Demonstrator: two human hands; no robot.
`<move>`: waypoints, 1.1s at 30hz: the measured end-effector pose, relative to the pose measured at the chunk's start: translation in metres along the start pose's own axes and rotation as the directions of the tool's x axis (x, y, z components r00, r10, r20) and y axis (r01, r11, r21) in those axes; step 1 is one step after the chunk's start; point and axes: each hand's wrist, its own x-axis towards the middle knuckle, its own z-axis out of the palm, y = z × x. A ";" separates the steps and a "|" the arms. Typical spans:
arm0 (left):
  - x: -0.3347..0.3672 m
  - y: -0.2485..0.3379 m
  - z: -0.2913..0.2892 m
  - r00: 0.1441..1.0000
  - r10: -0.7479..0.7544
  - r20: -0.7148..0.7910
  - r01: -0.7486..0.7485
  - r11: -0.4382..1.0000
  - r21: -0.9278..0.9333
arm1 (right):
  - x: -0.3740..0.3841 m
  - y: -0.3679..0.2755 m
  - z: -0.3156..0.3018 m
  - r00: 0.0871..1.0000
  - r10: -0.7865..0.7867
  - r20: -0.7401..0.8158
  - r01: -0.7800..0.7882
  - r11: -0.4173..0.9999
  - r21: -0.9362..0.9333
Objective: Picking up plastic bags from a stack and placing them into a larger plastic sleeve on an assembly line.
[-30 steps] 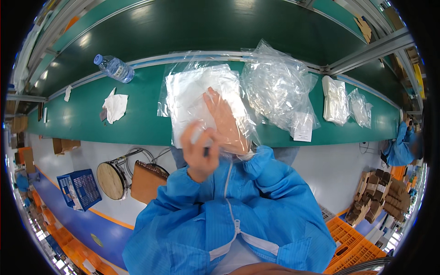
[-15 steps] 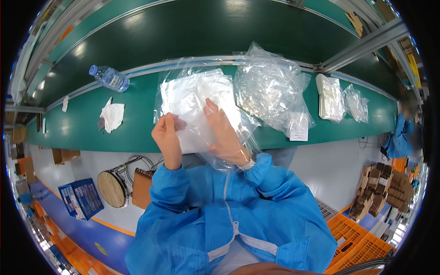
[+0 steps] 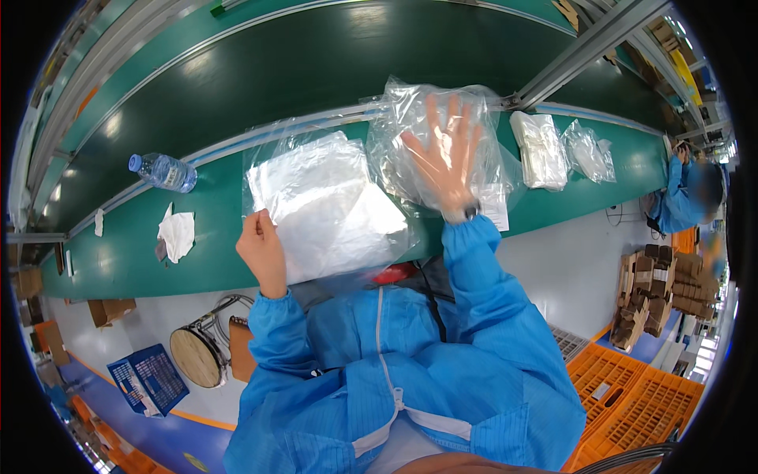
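Note:
My left hand point(image 3: 263, 251) is closed in a pinch at the near left edge of a clear plastic bag point(image 3: 379, 231). White, shiny flat sheets point(image 3: 304, 170) lie in or under that bag; which one, I cannot tell. To the right, my right hand point(image 3: 447, 158) has its fingers spread wide. It lies flat over a crumpled pile of clear plastic bags point(image 3: 395, 158), gripping nothing. A small white printed card point(image 3: 495, 207) sits at the near edge of that pile, beside my right wrist.
A folded bundle of clear bags point(image 3: 540, 150) and a smaller crumpled bag point(image 3: 590, 150) lie farther right on the green bench point(image 3: 213, 237). At the left are a water bottle point(image 3: 163, 172) and a white cloth point(image 3: 178, 235). A metal post point(image 3: 588, 51) rises at the back right.
My right hand has left the white sheets and moved right and away from me onto the clear bag pile, fingers spreading. My left hand stays at the bag's left edge.

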 end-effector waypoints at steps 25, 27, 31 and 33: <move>-0.152 0.012 0.021 0.589 0.520 0.618 -0.702 0.708 0.073 | -0.143 0.020 -0.060 0.958 -0.098 0.268 0.088 0.995 0.049; -0.149 0.009 0.019 0.629 0.511 0.586 -0.660 0.749 0.055 | -0.158 0.012 -0.070 0.964 -0.092 0.249 0.069 0.993 0.099; -0.141 0.033 0.017 0.646 0.518 0.561 -0.656 0.752 0.061 | -0.187 -0.003 -0.069 0.983 -0.060 0.175 -0.007 0.934 0.357; -0.143 0.041 0.021 0.623 0.529 0.577 -0.680 0.730 0.065 | -0.191 -0.013 -0.066 0.992 -0.025 0.120 -0.036 0.874 0.484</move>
